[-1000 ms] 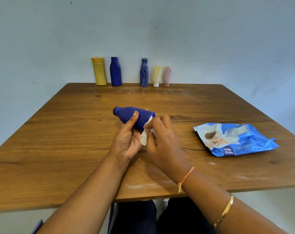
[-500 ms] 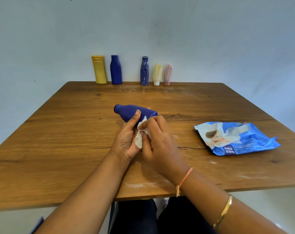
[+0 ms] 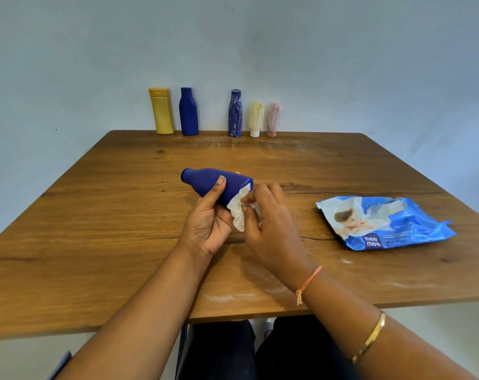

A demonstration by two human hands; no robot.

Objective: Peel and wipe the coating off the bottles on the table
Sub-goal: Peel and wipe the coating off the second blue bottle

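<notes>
Just above the table, a blue bottle is gripped on its side by the left hand, while a white wipe is pinched against its base by the right hand.

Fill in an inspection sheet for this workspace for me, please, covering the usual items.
Surface: wooden table, with white smears near the front edge.
Job's things: held blue bottle lying sideways above the table, white wipe against its base end. Standing along the far edge: yellow bottle, plain blue bottle, streaked blue bottle, cream tube, pink tube; the last three show whitish streaks.
Clutter: crumpled wet-wipes pack on the right.
Grippers: left hand grips the held blue bottle; right hand pinches the white wipe.
Cables: nothing seen.
Surroundings: pale wall behind the table.
</notes>
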